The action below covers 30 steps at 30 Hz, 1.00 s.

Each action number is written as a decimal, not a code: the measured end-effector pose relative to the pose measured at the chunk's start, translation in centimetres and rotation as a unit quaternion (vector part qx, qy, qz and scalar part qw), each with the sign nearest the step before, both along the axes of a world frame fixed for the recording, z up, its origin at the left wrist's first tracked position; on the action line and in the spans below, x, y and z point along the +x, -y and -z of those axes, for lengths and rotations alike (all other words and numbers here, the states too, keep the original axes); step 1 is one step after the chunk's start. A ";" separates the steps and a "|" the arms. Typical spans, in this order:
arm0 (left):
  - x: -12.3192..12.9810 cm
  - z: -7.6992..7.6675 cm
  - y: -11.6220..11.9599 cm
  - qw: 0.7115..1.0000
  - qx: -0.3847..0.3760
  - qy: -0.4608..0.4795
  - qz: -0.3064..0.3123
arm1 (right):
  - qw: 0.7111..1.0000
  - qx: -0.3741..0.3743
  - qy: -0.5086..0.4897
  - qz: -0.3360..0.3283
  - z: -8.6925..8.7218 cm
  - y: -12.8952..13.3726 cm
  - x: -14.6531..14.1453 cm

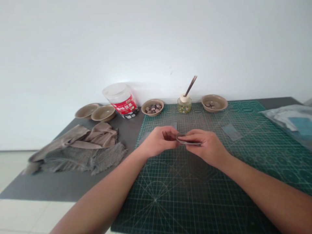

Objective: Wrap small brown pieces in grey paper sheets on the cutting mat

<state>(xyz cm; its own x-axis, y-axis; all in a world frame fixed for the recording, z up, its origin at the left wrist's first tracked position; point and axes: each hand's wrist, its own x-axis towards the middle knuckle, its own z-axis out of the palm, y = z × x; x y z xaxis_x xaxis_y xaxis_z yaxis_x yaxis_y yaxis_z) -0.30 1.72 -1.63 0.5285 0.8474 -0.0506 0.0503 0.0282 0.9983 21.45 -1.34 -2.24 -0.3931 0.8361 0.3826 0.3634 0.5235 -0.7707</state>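
Observation:
Above the green cutting mat [170, 182], my two hands meet fingertip to fingertip. My right hand [209, 146] is closed on a folded grey sheet [188, 142] that looks like sandpaper, its fingers above and thumb below. My left hand [162, 139] is curled in a pinch at the sheet's left end. Whatever lies between the left fingertips, or inside the fold, is hidden. A flat grey-blue rectangular sheet [232, 132] rests on the mat to the right of my right hand. Another grey sheet [173, 124] lies partly hidden behind my left hand.
Along the wall stand a bowl of stones [152, 112], a reed diffuser [184, 104] and a bowl with few stones [219, 106]. Two brown bowls [84, 112] and a red-labelled plastic jar [123, 103] are left. Crumpled grey-brown cloths [83, 149] lie left, a plastic bag [292, 120] right.

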 end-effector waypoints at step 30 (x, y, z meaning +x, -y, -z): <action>-0.1 0.0 -0.1 1.000 0.011 0.001 0.010 | 0.998 -0.061 -0.019 -0.001 -0.4 0.3 -0.2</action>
